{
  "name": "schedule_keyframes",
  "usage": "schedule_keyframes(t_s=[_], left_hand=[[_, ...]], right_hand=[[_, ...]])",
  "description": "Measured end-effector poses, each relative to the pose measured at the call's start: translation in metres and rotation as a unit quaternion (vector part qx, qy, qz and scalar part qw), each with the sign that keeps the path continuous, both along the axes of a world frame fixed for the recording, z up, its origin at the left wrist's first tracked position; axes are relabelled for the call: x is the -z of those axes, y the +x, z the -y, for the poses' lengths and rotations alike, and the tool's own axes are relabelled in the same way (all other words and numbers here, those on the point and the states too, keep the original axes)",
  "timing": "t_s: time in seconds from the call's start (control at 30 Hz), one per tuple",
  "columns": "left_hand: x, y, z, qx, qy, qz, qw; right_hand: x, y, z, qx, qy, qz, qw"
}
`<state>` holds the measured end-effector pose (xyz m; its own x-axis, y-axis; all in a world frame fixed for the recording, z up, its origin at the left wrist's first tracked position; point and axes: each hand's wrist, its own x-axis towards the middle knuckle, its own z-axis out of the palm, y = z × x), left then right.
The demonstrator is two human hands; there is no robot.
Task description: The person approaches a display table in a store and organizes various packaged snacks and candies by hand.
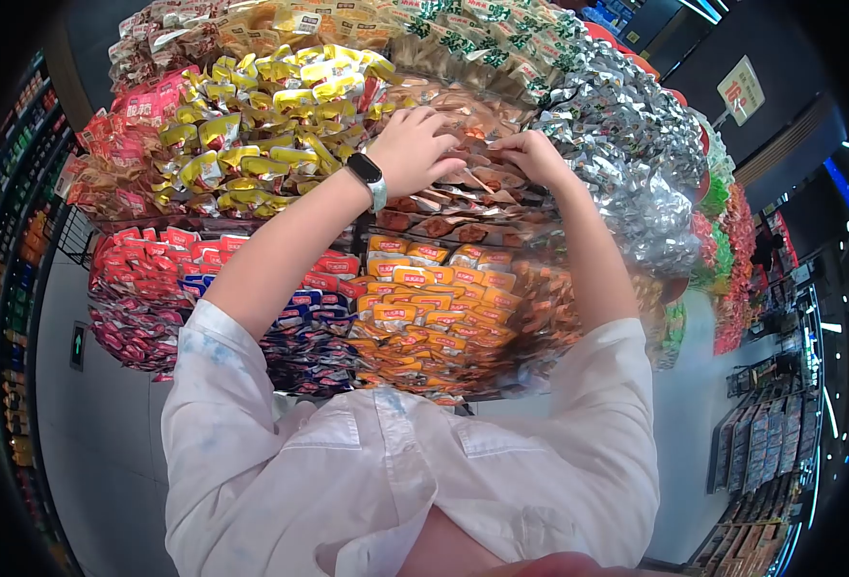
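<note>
A white shirt (347, 471) is filling the near part of the view, its short sleeves lying back from two bare forearms. Just beyond it, orange packets (415, 317) are lying in the near row at the middle, with dark blue packets (299, 337) sitting on their left and red packets (164, 252) spreading farther left. Beyond that row, brown packets (443, 229) are lying in the middle of the display, under and between the two hands. The left hand (413, 154), a dark-faced watch (365, 168) circling its wrist, is hanging palm down over the left side of the brown packets, its grip standing with thumb and fingers apart. The right hand (532, 159) is bending over their right side, its fingers drawing in toward the thumb; whether that grip is clamping on a packet, one cannot tell. Yellow packets (280, 106) are heaping up left of the hands and silver packets (626, 144) right of them. At the far edge, green-and-white packets (482, 34) are lying, and a sign (740, 89) is standing far right.
</note>
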<state>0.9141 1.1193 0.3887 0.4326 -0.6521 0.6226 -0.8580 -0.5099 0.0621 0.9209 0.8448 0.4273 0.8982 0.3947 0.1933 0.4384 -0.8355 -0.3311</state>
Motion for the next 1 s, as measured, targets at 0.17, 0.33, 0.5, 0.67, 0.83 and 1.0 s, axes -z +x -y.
schedule_keyframes(t_s=[0.17,0.33,0.5,0.67,0.83,1.0], left_hand=[[0.000,-0.019,0.000,-0.002,-0.049,0.042,0.998],[-0.003,-0.054,-0.006,-0.008,-0.024,0.051,0.998],[0.011,-0.054,-0.001,-0.064,0.039,0.082,0.994],[0.014,-0.035,0.007,-0.072,0.036,0.075,0.994],[0.014,-0.030,0.013,-0.080,0.051,0.087,0.992],[0.009,-0.039,0.005,-0.081,0.085,0.053,0.992]], right_hand=[[0.006,-0.001,0.003,0.007,0.016,0.009,1.000],[-0.010,-0.012,0.013,0.010,0.130,-0.044,0.991],[-0.021,-0.016,0.024,0.051,-0.017,-0.047,0.997],[-0.017,-0.011,0.014,0.070,-0.044,-0.019,0.996],[-0.014,-0.008,0.002,0.090,-0.066,-0.012,0.994],[-0.013,-0.006,0.014,0.044,0.040,-0.076,0.995]])
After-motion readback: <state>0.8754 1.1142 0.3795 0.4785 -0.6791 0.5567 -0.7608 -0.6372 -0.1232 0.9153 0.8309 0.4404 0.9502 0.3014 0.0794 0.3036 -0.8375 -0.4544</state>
